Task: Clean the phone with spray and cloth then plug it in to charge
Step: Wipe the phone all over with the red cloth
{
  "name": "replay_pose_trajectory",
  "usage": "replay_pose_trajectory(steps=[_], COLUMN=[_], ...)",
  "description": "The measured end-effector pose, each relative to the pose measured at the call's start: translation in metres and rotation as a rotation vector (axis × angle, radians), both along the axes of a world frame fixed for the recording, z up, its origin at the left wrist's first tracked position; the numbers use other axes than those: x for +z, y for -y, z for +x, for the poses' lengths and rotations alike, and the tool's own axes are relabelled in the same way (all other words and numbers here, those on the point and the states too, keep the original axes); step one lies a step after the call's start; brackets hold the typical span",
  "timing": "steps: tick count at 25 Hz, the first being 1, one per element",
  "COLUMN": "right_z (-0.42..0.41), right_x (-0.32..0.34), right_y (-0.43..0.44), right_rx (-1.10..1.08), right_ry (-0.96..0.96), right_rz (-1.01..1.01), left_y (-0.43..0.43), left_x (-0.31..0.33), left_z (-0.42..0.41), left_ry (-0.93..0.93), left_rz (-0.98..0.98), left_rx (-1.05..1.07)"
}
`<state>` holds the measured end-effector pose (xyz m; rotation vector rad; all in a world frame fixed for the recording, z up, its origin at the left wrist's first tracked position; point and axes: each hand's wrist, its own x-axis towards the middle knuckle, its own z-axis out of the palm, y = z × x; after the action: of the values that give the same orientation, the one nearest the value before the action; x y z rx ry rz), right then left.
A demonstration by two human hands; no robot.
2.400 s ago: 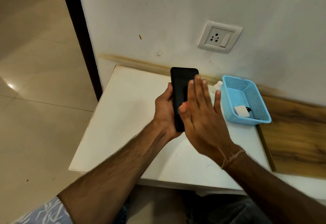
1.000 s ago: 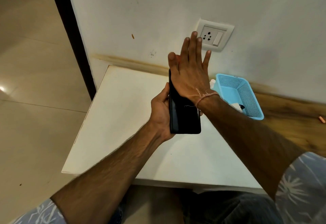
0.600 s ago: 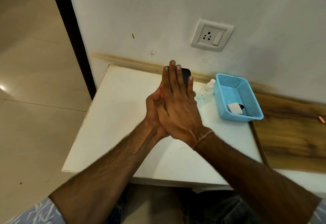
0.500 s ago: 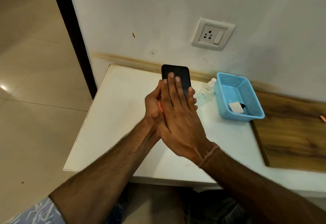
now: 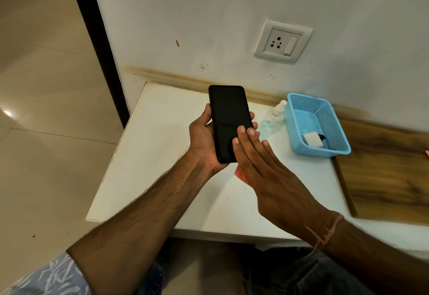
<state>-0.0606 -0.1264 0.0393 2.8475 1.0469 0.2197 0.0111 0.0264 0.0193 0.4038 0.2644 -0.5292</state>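
Observation:
My left hand (image 5: 201, 141) holds a black phone (image 5: 228, 113) upright above the white table (image 5: 151, 155), its dark screen facing me. My right hand (image 5: 262, 167) lies flat with its fingertips on the phone's lower right part. A small pinkish-red cloth (image 5: 241, 174) peeks out under the palm at the thumb side; most of it is hidden. A clear spray bottle (image 5: 270, 120) with a white top lies on the table just right of the phone. A white charger block (image 5: 312, 139) with a dark cable sits in the blue basket (image 5: 341, 137).
A white wall socket with a switch (image 5: 282, 41) is above the table's back edge. A wooden surface (image 5: 390, 174) adjoins the table on the right. A dark door frame (image 5: 99, 46) and tiled floor lie to the left. My knees are below the table's front edge.
My right hand has slid down the screen from the phone's top to its lower end, uncovering most of the display. My left hand has kept hold of the phone.

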Motion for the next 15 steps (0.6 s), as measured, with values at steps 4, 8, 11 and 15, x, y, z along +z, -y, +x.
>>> replay_pose_trajectory(steps=[4, 8, 11, 15], right_z=[-0.018, -0.026, -0.017, 0.017], right_x=[0.001, 0.008, 0.0, -0.028], right_y=[0.031, 0.053, 0.059, 0.067], right_rx=[-0.015, -0.229, -0.407, -0.634], right_ry=[-0.119, -0.136, 0.037, 0.004], right_rz=[0.124, 0.352, 0.512, 0.645], left_y=[-0.005, -0.003, -0.002, 0.0], left_x=[-0.003, -0.005, -0.004, -0.014], left_z=[0.002, 0.002, -0.001, 0.003], left_ry=[0.067, 0.139, 0.174, 0.171], left_rz=[-0.063, -0.061, -0.054, -0.037], left_rx=[0.007, -0.007, -0.044, -0.048])
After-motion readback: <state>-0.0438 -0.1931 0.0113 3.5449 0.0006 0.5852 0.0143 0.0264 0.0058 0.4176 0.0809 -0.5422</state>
